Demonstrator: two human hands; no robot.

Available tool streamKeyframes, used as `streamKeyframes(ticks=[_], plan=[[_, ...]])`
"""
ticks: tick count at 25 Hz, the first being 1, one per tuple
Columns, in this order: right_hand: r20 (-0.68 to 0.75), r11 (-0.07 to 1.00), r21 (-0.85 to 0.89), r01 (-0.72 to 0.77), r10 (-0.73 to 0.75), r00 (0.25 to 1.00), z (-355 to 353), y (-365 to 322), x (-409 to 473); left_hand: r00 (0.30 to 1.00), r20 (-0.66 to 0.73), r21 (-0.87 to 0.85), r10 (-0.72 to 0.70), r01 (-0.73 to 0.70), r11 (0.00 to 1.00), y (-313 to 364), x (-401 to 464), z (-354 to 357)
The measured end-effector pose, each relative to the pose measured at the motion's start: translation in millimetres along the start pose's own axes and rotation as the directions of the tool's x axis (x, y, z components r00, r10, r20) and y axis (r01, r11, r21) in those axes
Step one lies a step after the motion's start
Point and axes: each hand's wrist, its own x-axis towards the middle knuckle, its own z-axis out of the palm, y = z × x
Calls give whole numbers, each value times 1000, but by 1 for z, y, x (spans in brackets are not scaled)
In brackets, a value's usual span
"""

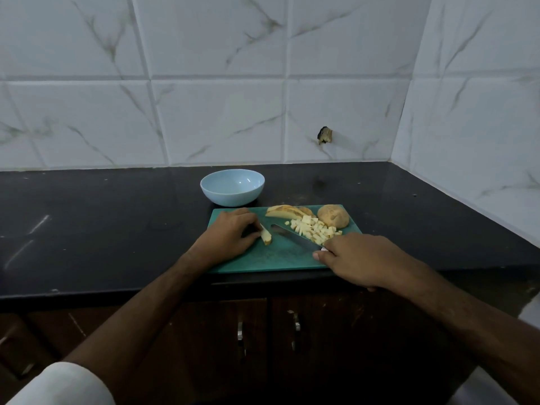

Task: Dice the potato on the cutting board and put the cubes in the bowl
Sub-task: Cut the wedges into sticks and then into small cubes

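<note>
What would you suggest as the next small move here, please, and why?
Probably bring the knife over the potato slice and cut it into strips. The left hand already pinches that slice on the cutting board, the right hand grips the knife, a pile of cubes lies nearby, and the bowl looks empty.

The scene is seen by one wide-angle head camera only, directed forward and down from above the bench (pixel 87 229), with the cutting board (pixel 280 255) near the middle and the tiled wall (pixel 204 83) behind.
</note>
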Motion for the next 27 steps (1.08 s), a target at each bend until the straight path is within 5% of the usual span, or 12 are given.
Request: streamKeyframes(ticks=[9,27], plan=[[-36,999,52,-3,5,999,16,-26,1,992,20,187,-128,122,975,7,-10,-5],[55,1000,-17,-12,13,998,-11,-70,51,990,22,165,-142,136,977,11,-10,-8]])
